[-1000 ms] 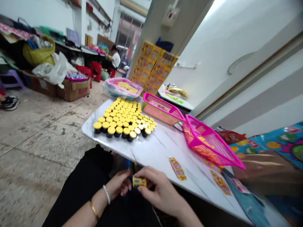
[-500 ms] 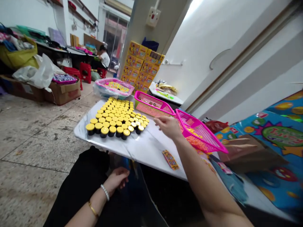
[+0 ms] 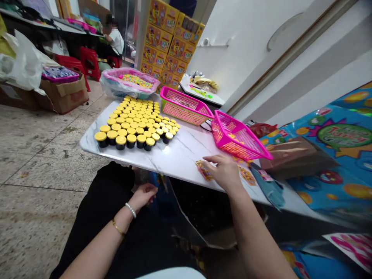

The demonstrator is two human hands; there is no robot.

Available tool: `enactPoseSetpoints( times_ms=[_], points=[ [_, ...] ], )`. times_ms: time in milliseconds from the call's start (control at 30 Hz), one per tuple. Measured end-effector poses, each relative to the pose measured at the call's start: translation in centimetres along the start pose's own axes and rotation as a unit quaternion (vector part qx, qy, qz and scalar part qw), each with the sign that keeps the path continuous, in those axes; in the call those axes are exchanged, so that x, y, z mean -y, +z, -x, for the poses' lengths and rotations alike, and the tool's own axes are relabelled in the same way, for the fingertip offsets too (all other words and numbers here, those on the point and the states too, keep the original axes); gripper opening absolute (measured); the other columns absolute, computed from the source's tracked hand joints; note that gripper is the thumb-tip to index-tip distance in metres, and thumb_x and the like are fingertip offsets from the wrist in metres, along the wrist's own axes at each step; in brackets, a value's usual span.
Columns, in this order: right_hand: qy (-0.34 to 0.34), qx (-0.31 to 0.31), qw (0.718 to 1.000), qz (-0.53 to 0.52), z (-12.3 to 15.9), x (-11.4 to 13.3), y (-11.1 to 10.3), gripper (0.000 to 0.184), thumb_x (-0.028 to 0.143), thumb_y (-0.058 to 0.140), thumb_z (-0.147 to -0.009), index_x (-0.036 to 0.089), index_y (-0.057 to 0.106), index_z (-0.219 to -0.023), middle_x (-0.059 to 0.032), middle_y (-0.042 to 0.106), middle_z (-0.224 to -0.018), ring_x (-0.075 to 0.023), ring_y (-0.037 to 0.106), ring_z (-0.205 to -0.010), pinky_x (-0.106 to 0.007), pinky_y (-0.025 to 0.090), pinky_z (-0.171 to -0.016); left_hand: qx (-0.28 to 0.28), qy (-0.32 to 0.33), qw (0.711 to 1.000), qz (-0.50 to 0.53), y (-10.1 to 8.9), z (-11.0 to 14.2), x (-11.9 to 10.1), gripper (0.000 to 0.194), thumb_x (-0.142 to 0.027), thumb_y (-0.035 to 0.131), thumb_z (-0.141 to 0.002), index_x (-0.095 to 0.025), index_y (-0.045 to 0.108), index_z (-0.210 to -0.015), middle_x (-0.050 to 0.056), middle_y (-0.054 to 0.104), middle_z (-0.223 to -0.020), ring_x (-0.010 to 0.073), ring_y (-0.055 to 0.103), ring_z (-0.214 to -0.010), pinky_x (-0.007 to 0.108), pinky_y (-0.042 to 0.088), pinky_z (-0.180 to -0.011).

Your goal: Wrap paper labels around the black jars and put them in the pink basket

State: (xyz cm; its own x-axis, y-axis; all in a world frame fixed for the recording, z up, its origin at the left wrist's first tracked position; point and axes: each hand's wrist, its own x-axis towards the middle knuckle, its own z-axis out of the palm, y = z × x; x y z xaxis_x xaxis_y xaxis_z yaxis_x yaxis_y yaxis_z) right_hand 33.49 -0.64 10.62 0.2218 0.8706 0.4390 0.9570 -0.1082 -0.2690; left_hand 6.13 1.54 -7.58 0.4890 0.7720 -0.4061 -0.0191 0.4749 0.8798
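My right hand [image 3: 222,168] is over the front of the white table, its thumb and fingers apart at a small orange-and-yellow printed sheet [image 3: 204,170]. The fingertips reach the sheet's upper edge; whether they press on it I cannot tell. My left hand [image 3: 144,195] is by my lap below the table edge, its fingers curled in with nothing showing between them. Left of the right hand stand many small black jars with yellow lids [image 3: 121,139], packed close together. More printed sheets [image 3: 247,175] lie just right of the right hand.
Two pink mesh baskets [image 3: 186,112] stand along the table's back; the right one [image 3: 252,149] holds yellow pieces. A plastic-lined basin [image 3: 112,79] holds colourful bits. Yellow printed boxes [image 3: 158,38] are stacked behind. A blue printed carton [image 3: 345,155] is at right. Another person [image 3: 116,40] sits far back.
My right hand has come back from beside the pink baskets and down to the printed sheet. My left hand has hardly moved. The view has tilted downward.
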Motion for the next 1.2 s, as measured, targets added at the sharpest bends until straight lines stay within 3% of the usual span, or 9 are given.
enactPoseSetpoints(
  times_ms=[200,300,467,667,867,967,1033,1133,1200],
  points=[
    [0.082,-0.010,0.994,-0.076,1.8,-1.7,1.9,0.043,0.058,0.063,-0.077,0.018,0.076,-0.074,-0.0071,0.072,-0.075,-0.0186,0.061,-0.063,-0.032,0.047,-0.063,0.009,0.000,1.000,-0.018,0.5,0.5,-0.5,0.048,-0.053,0.080,-0.062,-0.013,0.062,-0.082,-0.002,0.061,-0.060,0.0076,0.049,-0.045,0.020,0.033,-0.042],
    [0.076,0.006,0.992,-0.100,1.9,-2.2,2.2,0.047,0.059,0.063,-0.077,0.017,0.079,-0.088,-0.0073,0.072,-0.082,-0.0177,0.061,-0.063,-0.032,0.048,-0.063,0.009,0.001,1.000,-0.017,0.7,0.9,-0.9,0.050,-0.055,0.079,-0.061,-0.014,0.061,-0.083,-0.002,0.060,-0.060,0.0074,0.048,-0.044,0.020,0.033,-0.042],
    [0.062,-0.009,0.994,-0.094,1.1,-2.0,1.8,0.038,0.054,0.063,-0.079,0.020,0.079,-0.073,-0.0065,0.070,-0.077,-0.0207,0.063,-0.070,-0.036,0.049,-0.071,0.017,0.017,1.000,-0.003,0.7,3.0,-2.8,0.054,-0.059,0.079,-0.062,-0.013,0.061,-0.084,-0.002,0.060,-0.060,0.0070,0.048,-0.045,0.020,0.033,-0.043],
    [-0.048,-0.182,0.974,-0.128,3.4,5.4,1.5,0.020,0.040,0.068,-0.087,0.024,0.079,-0.085,-0.0075,0.069,-0.088,-0.0233,0.064,-0.085,-0.040,0.052,-0.083,-0.066,0.082,0.993,0.057,0.7,8.0,-7.2,0.048,-0.057,0.076,-0.072,-0.012,0.067,-0.085,0.003,0.064,-0.071,0.0086,0.051,-0.055,0.021,0.037,-0.048],
    [-0.174,-0.021,0.946,-0.273,9.1,14.5,4.6,0.016,0.023,0.067,-0.088,0.030,0.078,-0.097,-0.0059,0.072,-0.088,-0.0209,0.067,-0.081,-0.038,0.056,-0.077,-0.141,0.183,0.969,0.088,0.1,10.3,-9.2,0.041,-0.050,0.081,-0.068,-0.014,0.073,-0.086,0.005,0.070,-0.081,0.0127,0.058,-0.071,0.024,0.046,-0.064],
    [-0.059,0.076,0.922,-0.375,9.8,15.2,6.5,0.028,0.034,0.070,-0.086,0.026,0.072,-0.113,-0.0079,0.072,-0.098,-0.0215,0.067,-0.084,-0.038,0.057,-0.078,-0.172,0.178,0.966,0.080,-1.3,10.4,-8.7,0.037,-0.049,0.080,-0.069,-0.014,0.071,-0.075,0.001,0.065,-0.066,0.0107,0.052,-0.062,0.023,0.043,-0.060],
    [0.051,0.183,0.871,-0.454,9.5,15.1,7.5,0.042,0.047,0.069,-0.084,0.021,0.068,-0.117,-0.0086,0.072,-0.098,-0.0198,0.067,-0.079,-0.034,0.057,-0.068,-0.164,0.168,0.970,0.062,-2.2,10.2,-8.2,0.036,-0.049,0.079,-0.070,-0.013,0.070,-0.071,0.000,0.061,-0.062,0.0096,0.049,-0.058,0.023,0.039,-0.057],
    [0.130,0.336,0.782,-0.508,9.1,15.1,8.5,0.044,0.060,0.067,-0.080,0.017,0.068,-0.091,-0.0040,0.069,-0.076,-0.0145,0.060,-0.060,-0.025,0.048,-0.050,-0.127,0.160,0.979,0.019,-2.7,9.8,-7.3,0.038,-0.049,0.078,-0.069,-0.014,0.066,-0.064,-0.001,0.057,-0.058,0.0090,0.045,-0.055,0.022,0.035,-0.054],
    [0.142,0.343,0.779,-0.506,9.4,15.4,9.0,0.044,0.061,0.068,-0.079,0.019,0.060,-0.075,0.0014,0.061,-0.063,-0.0107,0.052,-0.050,-0.022,0.041,-0.044,-0.152,0.163,0.975,0.007,-2.5,9.6,-6.8,0.040,-0.051,0.074,-0.073,-0.015,0.063,-0.061,-0.003,0.052,-0.054,0.0088,0.042,-0.053,0.022,0.032,-0.051]
  ],
)
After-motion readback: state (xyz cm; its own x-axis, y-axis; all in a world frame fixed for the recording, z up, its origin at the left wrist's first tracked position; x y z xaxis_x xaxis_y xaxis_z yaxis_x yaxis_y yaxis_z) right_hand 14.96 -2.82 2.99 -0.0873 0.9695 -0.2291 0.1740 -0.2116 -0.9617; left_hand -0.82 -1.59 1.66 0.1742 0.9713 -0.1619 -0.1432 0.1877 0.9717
